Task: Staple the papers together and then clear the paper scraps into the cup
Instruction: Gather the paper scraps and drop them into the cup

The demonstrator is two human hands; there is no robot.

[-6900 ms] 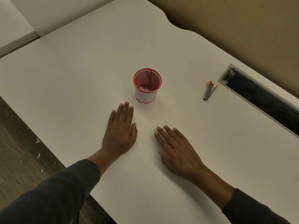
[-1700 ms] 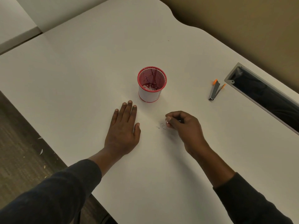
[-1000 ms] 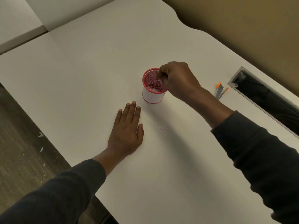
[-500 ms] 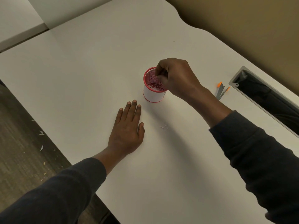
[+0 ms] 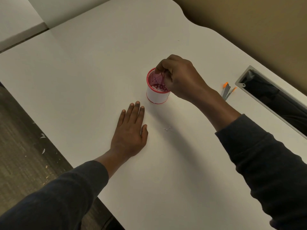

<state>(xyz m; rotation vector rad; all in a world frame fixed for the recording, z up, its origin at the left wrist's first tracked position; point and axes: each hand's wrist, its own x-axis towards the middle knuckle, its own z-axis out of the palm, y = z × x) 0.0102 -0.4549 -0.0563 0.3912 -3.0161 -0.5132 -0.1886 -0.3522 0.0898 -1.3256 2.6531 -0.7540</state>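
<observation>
One right hand [image 5: 180, 77] hovers pinched over the cup [image 5: 157, 92].

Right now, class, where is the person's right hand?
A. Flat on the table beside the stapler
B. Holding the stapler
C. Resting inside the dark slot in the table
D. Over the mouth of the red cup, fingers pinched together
D: the right hand hovers over the open cup with fingertips bunched at its rim, while the stapler lies untouched further right.
</observation>
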